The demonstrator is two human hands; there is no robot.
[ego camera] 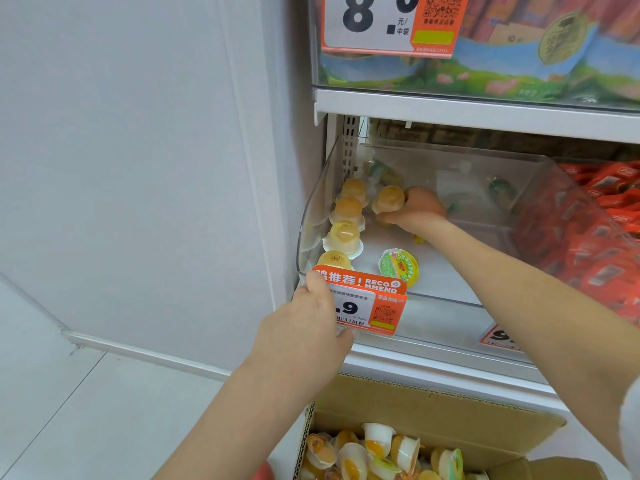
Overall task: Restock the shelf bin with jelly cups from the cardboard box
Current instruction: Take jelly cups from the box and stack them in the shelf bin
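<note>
A pale wall is filling the left half of the frame, with a light floor showing at the lower left. Moving right, I am seeing the left hand gripping the front left corner of the clear shelf bin, its fingers curled over the orange price tag clipped to the bin's front lip. Just above that hand, along the bin's left wall, a row of four jelly cups is sitting upside down, running from the front toward the back of the bin. At the bottom centre of the frame, the cardboard box is standing open beneath the shelf, holding a loose heap of more cups. In the middle of the frame, the right hand is reaching deep into the bin and closing around one orange jelly cup, held just beside the back end of the row. Below that hand, a single cup with a green lid is lying tilted on the bin floor, apart from the row. At the upper centre, a large price sign is hanging on the upper shelf in front of green packaged goods. At the far right, red packets are piling up in the neighbouring bin.
</note>
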